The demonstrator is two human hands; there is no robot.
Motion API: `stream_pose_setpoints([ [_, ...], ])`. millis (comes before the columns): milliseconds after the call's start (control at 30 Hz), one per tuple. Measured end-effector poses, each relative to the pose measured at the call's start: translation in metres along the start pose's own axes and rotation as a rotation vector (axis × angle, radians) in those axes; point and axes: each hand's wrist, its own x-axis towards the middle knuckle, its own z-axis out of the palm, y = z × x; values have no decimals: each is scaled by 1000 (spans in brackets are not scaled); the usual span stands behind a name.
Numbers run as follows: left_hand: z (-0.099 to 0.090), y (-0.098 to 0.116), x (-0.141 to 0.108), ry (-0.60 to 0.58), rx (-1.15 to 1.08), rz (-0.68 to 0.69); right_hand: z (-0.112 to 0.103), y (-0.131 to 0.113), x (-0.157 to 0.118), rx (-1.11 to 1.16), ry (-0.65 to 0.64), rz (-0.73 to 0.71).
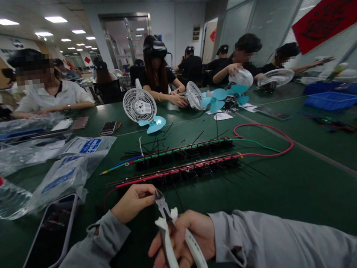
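My right hand is wrapped round the pale handles of a pair of diagonal cutters, their jaws pointing away from me. Close by the jaw tips, thumb and forefinger of my left hand are pinched together; what lies between them is too small to make out. Just beyond, a dark strip with a red wire runs across the table. Behind it lies a second strip with a green wire. Thin black cable ties stick out from both strips.
A phone, plastic bags and a water bottle lie on the left. A red cable loops at the right. Fan parts and blue trays stand farther back. Several people sit across the table.
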Motion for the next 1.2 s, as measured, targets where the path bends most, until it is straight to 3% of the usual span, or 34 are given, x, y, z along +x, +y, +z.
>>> stream_pose_setpoints([
  [200, 0, 2, 0, -4, 5, 7, -12, 4, -3, 40, -40, -42],
  [800, 1, 5, -3, 1, -39, -9, 5, 0, -5, 43, 89, 6],
  [1200, -1, 6, -4, -14, -4, -17, 1, 0, -5, 81, 48, 1],
])
